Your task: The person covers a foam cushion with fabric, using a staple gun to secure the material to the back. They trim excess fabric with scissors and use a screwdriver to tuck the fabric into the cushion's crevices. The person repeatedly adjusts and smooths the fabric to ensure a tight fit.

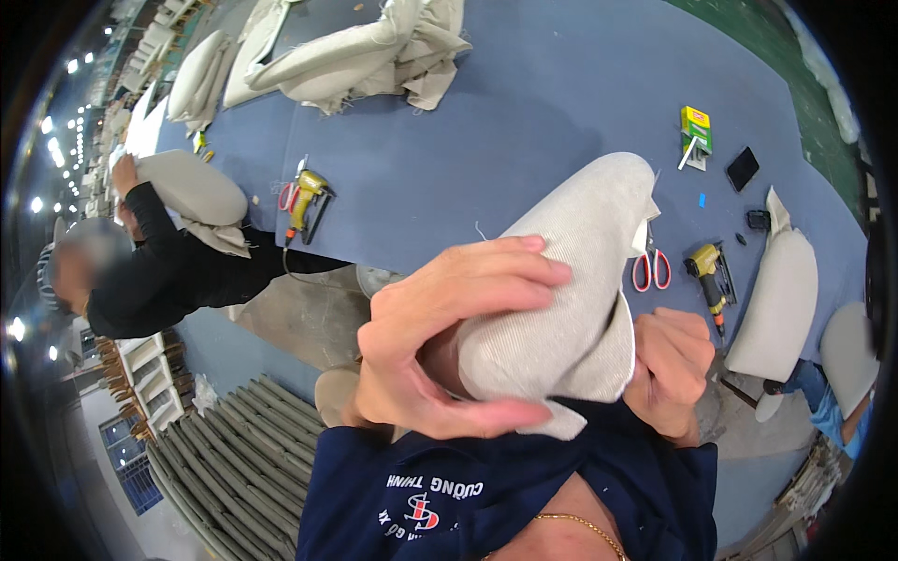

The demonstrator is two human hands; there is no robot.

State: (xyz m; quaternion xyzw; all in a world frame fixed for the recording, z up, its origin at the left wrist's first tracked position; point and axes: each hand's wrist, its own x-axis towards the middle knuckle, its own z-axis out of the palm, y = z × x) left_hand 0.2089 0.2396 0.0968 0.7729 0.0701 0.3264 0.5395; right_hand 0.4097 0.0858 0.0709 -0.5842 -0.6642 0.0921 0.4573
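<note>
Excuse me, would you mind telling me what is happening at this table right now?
A person holds a beige ribbed fabric cushion cover close to the chest, the left hand gripping its front and the right hand clutching its lower edge. Red-handled scissors and a yellow power tool lie beside it on the blue table. Across the table, a co-worker in a black sleeve handles another beige cushion.

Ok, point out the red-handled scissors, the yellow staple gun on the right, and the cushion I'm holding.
red-handled scissors (651, 268), head view, on the red handle loops.
yellow staple gun (708, 269), head view, on its yellow body.
beige cushion (571, 280), head view, on the middle of its fabric cover.
</note>
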